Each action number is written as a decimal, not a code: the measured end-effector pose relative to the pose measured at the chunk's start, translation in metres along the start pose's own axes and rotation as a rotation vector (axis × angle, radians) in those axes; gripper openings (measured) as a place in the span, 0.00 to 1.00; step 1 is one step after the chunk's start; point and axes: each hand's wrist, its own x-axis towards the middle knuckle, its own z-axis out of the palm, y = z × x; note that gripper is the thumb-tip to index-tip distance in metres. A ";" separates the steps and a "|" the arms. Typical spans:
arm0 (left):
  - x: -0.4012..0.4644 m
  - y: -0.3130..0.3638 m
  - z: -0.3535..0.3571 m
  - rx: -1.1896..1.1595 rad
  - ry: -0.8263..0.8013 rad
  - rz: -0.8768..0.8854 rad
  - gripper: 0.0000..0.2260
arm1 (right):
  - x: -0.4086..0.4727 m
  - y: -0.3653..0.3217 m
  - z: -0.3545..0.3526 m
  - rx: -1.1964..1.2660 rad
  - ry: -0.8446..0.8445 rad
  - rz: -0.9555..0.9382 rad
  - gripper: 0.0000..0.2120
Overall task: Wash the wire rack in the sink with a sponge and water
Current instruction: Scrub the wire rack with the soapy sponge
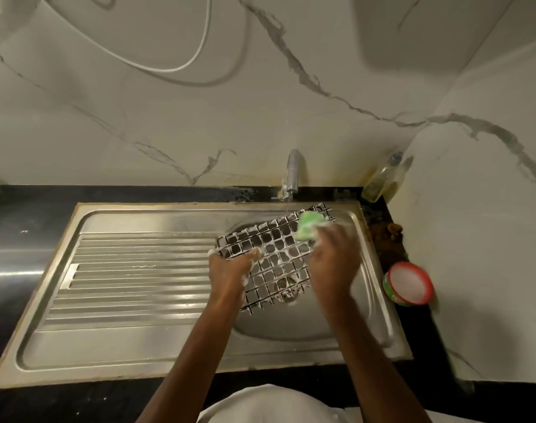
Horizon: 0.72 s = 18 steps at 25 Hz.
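Note:
A soapy wire rack [274,244] lies tilted over the round bowl of the steel sink [306,328]. My left hand [231,274] grips the rack's left edge, foam on its fingers. My right hand [334,257] holds a green sponge [309,225] pressed on the rack's far right corner; the hand is blurred by motion. A thin stream of water falls from the tap [292,175] just behind the rack. The drain shows through the wires near the rack's front.
The ribbed draining board [132,279] fills the sink's left half. A red-rimmed tub of white soap [408,283] stands on the black counter at the right. A bottle of yellowish liquid [381,178] leans in the back corner. Marble wall behind.

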 end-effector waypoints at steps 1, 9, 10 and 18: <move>0.000 0.001 0.003 0.015 -0.004 0.013 0.58 | -0.017 -0.024 0.005 0.063 -0.026 -0.111 0.09; 0.009 -0.004 -0.011 0.069 0.069 -0.018 0.55 | 0.017 0.012 0.002 -0.055 0.012 -0.006 0.11; 0.008 -0.002 -0.009 0.066 0.056 -0.006 0.54 | 0.005 -0.006 0.007 -0.007 0.005 -0.051 0.10; 0.019 -0.012 -0.013 0.145 0.070 0.040 0.44 | 0.008 0.022 0.004 -0.042 -0.023 -0.036 0.13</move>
